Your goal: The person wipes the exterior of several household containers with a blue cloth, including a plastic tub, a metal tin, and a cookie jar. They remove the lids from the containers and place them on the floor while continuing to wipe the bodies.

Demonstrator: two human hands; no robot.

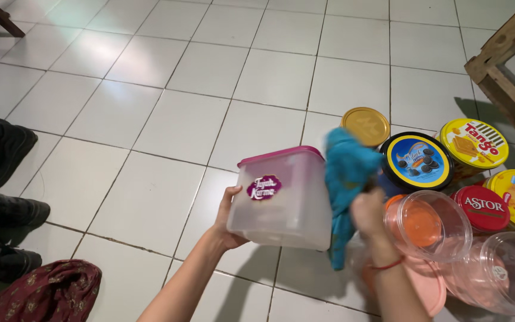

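My left hand [226, 217] grips the left side of a translucent square plastic container [284, 200] with a magenta lid, held tilted above the white tiled floor. My right hand [369, 213] is closed on a teal cloth [346, 179], pressed against the container's right side and blurred by motion. A red string circles my right wrist.
Round tins with gold [365, 125], black-and-yellow [416, 161], yellow [473, 143] and red [484, 209] lids crowd the right. Clear plastic jars [430, 225] lie beside them. A wooden frame [505, 65] stands top right. Dark shoes [4, 214] and a maroon patterned cloth [43, 292] lie at the left.
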